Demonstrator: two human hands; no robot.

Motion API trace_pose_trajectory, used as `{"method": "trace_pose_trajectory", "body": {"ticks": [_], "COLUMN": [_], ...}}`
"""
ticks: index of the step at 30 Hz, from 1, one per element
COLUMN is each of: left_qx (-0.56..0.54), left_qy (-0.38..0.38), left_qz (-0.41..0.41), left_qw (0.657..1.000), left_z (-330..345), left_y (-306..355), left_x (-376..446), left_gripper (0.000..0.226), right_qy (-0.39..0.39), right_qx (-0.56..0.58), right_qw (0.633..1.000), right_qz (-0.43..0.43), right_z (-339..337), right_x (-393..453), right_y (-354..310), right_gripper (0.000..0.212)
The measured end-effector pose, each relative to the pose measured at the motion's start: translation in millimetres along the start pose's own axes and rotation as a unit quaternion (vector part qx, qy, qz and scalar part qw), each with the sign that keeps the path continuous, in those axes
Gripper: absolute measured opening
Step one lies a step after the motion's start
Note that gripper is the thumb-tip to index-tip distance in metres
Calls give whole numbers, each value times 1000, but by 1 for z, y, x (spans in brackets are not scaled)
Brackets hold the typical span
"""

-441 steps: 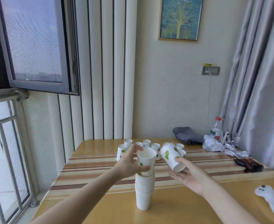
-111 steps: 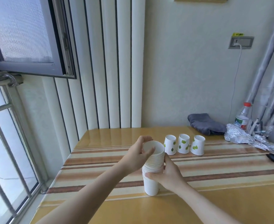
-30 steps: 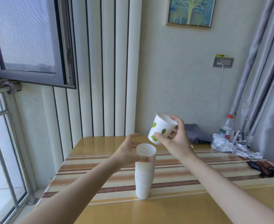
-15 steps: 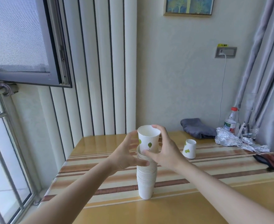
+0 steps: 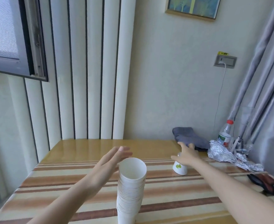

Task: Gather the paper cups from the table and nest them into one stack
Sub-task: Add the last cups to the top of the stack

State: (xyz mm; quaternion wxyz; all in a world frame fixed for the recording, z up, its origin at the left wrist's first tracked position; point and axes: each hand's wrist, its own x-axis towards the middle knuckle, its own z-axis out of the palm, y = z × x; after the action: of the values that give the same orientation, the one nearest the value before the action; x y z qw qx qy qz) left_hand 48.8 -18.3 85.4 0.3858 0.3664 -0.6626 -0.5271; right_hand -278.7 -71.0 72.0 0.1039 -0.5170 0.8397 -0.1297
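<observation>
A tall stack of nested white paper cups (image 5: 130, 189) stands upright at the near middle of the striped table (image 5: 68, 183), mouth up. My left hand (image 5: 112, 160) hovers just behind and left of the stack's rim, fingers apart, holding nothing. One single cup with green leaf marks (image 5: 179, 169) sits upside down farther right. My right hand (image 5: 187, 155) reaches over its top, fingers spread around its upturned base; a firm grip cannot be made out.
At the back right lie a grey folded cloth (image 5: 189, 140), crumpled foil (image 5: 230, 157) and a plastic bottle (image 5: 225, 135). A dark red object (image 5: 263, 185) rests near the right edge. A cable hangs from the wall socket (image 5: 225, 61).
The cup held half a second ago now sits nested in the stack. My right hand left the stack and reached right to the single cup. My left hand let go and opened.
</observation>
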Motion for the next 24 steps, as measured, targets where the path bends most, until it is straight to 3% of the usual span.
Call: {"method": "trace_pose_trajectory", "body": {"ticks": [6,11,14,16,17,19,22,24], "left_qx": [-69,-59,-63,-54,-43,-13,13,3], "left_qy": [72,83,80,74,69,57,46,41], "left_qz": [-22,-51,-58,-62,-61,-49,-14,11], "left_qw": [995,993,993,994,995,997,999,999], "left_z": [-24,-37,-35,-33,-32,-30,-27,-23], "left_y": [-19,-33,-30,-19,-12,8,47,72], "left_x": [30,39,41,40,39,35,28,20], "left_gripper": [46,46,43,40,39,37,41,44], "right_qy": [-30,3,32,21,0,-50,-118,-150], "right_qx": [-74,-86,-27,113,223,424,549,576], "right_qw": [996,995,998,993,975,904,824,794], "right_qz": [42,53,42,24,18,-4,-76,-124], "right_z": [36,43,26,6,-5,-32,-70,-83], "right_x": [57,63,52,36,24,-8,-63,-99], "right_y": [15,23,11,-13,-26,-54,-85,-98], "right_gripper": [82,49,55,53,51,53,53,47]}}
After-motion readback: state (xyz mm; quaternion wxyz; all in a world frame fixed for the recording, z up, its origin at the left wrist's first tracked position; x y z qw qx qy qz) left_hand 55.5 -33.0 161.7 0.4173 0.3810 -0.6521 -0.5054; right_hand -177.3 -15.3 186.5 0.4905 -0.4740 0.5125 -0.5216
